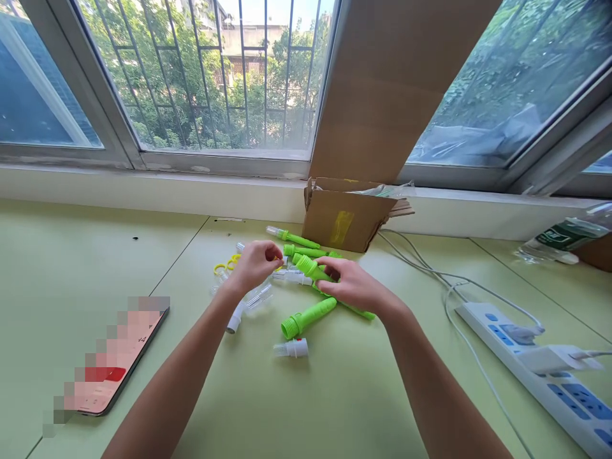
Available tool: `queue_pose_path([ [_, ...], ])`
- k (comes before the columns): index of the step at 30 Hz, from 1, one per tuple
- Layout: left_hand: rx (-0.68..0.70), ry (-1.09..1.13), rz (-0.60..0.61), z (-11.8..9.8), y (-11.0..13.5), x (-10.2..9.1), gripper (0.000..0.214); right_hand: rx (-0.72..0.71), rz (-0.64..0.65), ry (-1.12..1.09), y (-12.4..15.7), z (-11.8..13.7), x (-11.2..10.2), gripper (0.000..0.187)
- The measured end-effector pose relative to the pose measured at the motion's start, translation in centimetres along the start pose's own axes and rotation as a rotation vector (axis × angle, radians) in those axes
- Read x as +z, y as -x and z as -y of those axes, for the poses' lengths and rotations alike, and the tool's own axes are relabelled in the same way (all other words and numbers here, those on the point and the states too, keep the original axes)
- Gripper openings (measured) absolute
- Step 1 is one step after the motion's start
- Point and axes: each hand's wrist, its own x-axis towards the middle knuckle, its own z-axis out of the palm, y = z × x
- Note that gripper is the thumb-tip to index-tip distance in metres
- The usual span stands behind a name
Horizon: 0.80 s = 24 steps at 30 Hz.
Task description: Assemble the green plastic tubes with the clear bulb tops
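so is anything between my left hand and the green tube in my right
Only a few small clear pieces lie on the table in the gap between the left hand and the green tube held by the right hand; nothing else shows there.

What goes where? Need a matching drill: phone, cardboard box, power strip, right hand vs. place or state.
Things: 1 phone; 2 cardboard box; 3 power strip; 4 right hand.
Places or states: A grips a green tube; B by the windowsill; C right side of the table, plugs in; D left side of the table, screen up.
Pairs: 1-D; 2-B; 3-C; 4-A.
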Motion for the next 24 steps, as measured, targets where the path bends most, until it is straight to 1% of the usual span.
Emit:
queue_pose_path([
  [3,-0.008,0.064,0.003,0.4,-0.1,1.5,0.013,0.016,0.062,-0.02,-0.6,-1.4,0.8,0.046],
  [7,0.029,0.186,0.038,0.3,-0.1,2.5,0.014,-0.001,0.049,-0.03,-1.0,-2.5,1.1,0.051],
  [12,0.045,0.262,0.088,-0.7,0.2,2.4,0.017,-0.083,-0.001,-0.043,-1.1,-2.0,1.3,0.046],
  [16,0.064,0.281,0.107,-1.2,0.5,2.2,0.021,-0.111,-0.006,-0.01,-1.1,-1.5,1.6,0.037],
  [20,0.063,0.299,0.143,-1.3,0.6,2.1,0.021,-0.095,-0.014,0.081,-0.9,-1.2,1.7,0.034],
  [24,0.071,0.316,0.169,-1.3,0.6,2.0,0.022,-0.04,-0.026,0.202,-0.7,-0.7,1.9,0.041],
])
